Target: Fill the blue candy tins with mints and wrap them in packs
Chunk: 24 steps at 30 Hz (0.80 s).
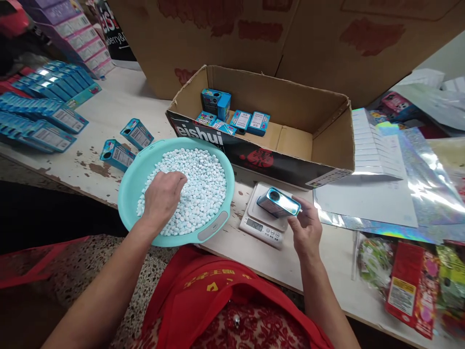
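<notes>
A teal bowl heaped with small white-blue tablets rests at the table's front edge. My left hand lies in the tablets with its fingers curled into them. My right hand grips a small blue tin, tilted on its side over a white kitchen scale. The tin's round opening faces the bowl.
An open cardboard box behind the bowl holds several blue tins. Two more tins lie left of the bowl, with rows of them at far left. Holographic foil sheets and candy packets lie at right.
</notes>
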Motion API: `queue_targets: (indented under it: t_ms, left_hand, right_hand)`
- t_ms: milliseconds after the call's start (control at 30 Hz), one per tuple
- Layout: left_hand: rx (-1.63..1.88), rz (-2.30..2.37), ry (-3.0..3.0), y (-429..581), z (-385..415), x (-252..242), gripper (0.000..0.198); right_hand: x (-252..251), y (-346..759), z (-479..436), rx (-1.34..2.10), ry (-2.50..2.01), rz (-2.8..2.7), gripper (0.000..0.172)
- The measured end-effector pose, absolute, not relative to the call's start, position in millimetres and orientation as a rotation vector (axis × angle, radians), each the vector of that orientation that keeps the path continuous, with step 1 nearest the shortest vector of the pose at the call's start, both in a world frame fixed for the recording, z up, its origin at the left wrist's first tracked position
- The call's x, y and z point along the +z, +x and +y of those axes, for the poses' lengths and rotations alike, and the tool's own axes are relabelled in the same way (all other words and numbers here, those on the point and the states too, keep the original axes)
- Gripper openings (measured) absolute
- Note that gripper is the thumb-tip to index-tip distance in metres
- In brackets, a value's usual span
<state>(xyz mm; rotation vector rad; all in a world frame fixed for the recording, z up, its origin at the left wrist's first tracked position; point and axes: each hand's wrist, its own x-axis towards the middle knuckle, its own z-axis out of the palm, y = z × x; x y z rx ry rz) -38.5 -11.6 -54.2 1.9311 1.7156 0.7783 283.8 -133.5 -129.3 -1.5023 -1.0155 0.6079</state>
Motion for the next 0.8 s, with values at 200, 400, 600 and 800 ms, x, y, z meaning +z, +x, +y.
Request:
queue_targets:
  t_ms: [200,400,600,800]
  left_hand:
    - [0.839,1.429,1.050,-50,1,-62,0.031]
    - [0.553,1.313,1.017,-51,11,-52,0.032]
    - [0.438,1.146,1.300,-29,11,-14,0.017]
    - [0.393,0.891,1.961,9,4,35,0.005]
  right_hand:
    - [-129,280,-130,0.624,-1.589,-1.067,0.056]
    - [-116,269,-121,0.602,-1.720,-1.028,0.034]
    - [-74,247,-112,0.487,-1.578,-1.237,0.028]
    - [-44,214,-95,0.540,-1.407,-1.627,0.021]
